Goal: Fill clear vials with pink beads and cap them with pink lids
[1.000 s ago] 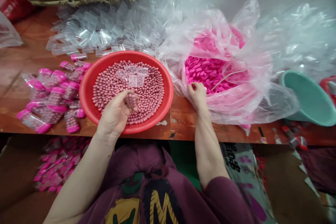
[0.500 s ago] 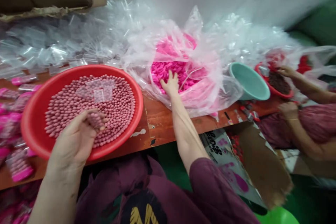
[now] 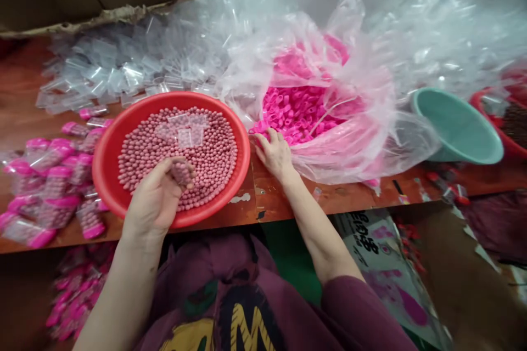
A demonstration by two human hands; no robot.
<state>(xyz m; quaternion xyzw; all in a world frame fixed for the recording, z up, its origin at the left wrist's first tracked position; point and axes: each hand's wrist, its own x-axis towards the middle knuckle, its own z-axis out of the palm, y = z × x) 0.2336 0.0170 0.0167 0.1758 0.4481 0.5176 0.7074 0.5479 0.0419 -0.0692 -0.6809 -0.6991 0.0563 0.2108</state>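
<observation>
My left hand (image 3: 154, 200) is curled round a small clear container of pink beads (image 3: 181, 173), over the front part of a red basin (image 3: 102, 175). Pink beads (image 3: 214, 148) fill much of that basin, and several clear empty containers (image 3: 191, 137) lie on top of them. My right hand (image 3: 275, 158) is at the left front edge of an open plastic bag (image 3: 370, 137) of bright pink caps (image 3: 292, 112). A pink cap (image 3: 252, 130) shows at its fingertips, with the grip partly hidden.
Filled containers with pink caps (image 3: 60, 181) are heaped at the left of the wooden table (image 3: 247, 205). Clear empty containers (image 3: 123, 68) lie along the back. A teal basin (image 3: 457, 126) and another red basin (image 3: 504, 131) stand at the right. Below are cartons (image 3: 457, 252).
My right hand has drawn back leftward from among the caps to the bag's edge. My left hand still holds the filled container. The view has shifted left, and the other person's hands have left it.
</observation>
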